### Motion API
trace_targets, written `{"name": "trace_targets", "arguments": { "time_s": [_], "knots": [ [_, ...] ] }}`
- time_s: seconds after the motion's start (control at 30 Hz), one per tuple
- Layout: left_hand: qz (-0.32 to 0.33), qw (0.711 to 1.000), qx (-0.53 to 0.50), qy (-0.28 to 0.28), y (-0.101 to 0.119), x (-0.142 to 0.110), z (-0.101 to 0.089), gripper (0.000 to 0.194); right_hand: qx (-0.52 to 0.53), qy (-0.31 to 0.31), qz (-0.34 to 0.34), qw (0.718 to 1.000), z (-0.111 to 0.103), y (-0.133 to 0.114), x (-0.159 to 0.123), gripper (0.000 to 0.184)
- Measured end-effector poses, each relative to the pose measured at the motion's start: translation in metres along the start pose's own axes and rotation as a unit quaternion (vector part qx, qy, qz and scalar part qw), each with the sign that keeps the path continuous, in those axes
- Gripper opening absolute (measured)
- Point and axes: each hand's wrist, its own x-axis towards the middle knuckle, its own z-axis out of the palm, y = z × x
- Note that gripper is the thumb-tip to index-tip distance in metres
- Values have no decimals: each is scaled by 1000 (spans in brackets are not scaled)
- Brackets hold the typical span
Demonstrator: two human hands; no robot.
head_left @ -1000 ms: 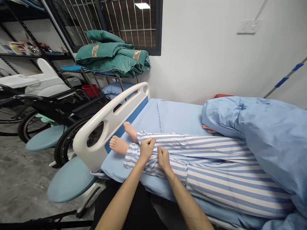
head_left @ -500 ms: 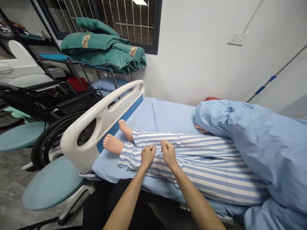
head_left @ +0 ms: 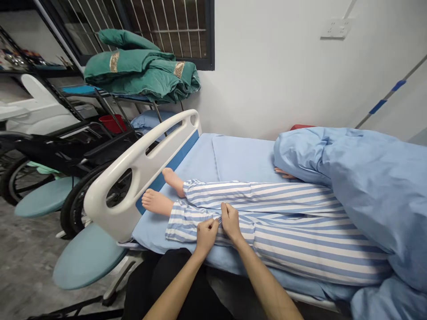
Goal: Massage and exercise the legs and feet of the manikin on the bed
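Forming fists over striped trousers (head_left: 300,249), hands (head_left: 206,234) sit between bed edge (head_left: 293,282) and open sheet (head_left: 247,160).

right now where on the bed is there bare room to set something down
Widest: light-blue sheet between white footboard, wall, bunched blue quilt and farther striped trouser leg. Smaller: near foot-end corner, between footboard, nearer bare foot and nearer striped trouser leg. Crowded: over that nearer leg, where left fist and right fist sit close together.

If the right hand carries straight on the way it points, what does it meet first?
Probably the farther striped trouser leg, just beyond the right hand in the picture; the hand's height is unclear, so it might pass over instead.
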Motion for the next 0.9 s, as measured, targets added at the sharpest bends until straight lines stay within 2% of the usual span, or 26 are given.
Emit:
{"name": "trace_targets", "arguments": {
  "time_s": [0.07,0.17,0.23,0.3,0.37,0.43,0.57,0.77,0.83,0.9],
  "knots": [
    [-4,999,-32,5,12,4,-9,43,27,10,4,1000,-3,1,2,42],
    [2,997,-75,36,39,27,-17,43,63,15,10,998,-4,4,4,43],
    [5,992,-112,50,54,44,-12,43,89,15,20,996,-5,5,6,44],
    [2,990,-131,51,59,54,2,41,112,16,31,993,-6,6,7,44],
    [-4,995,-91,32,52,56,18,39,139,19,37,989,-7,6,8,44],
    [-3,1000,-5,7,40,52,32,37,165,22,41,985,-9,5,8,45],
    [8,993,115,3,21,43,42,35,148,24,44,988,-31,-9,12,50],
    [6,992,123,9,20,44,41,38,92,57,-41,993,-94,-67,19,47],
    [10,993,117,14,20,44,41,39,83,58,-54,993,-98,-71,16,46],
    [13,994,111,15,20,46,40,38,66,51,-45,995,-88,-57,11,45]
  ]
}}
